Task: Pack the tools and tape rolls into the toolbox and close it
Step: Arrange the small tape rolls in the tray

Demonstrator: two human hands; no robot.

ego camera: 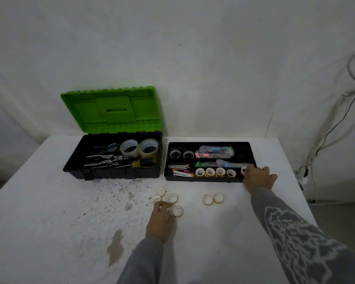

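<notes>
The right hand (258,178), at the tray (208,179)'s front right corner, pinches a small tape roll (243,170) beside four seated rolls. The left hand (159,219), fingers curled, touches loose rolls (173,198) lower centre on the surface (49,201). The toolbox (111,173) stands open, upper left.

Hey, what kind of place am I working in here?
Probably a plain workroom or utility room, not a fitted workshop: a stained white table pushed against a bare white wall, loose cables hanging down the right side, and an open green-lidded toolbox.
</notes>
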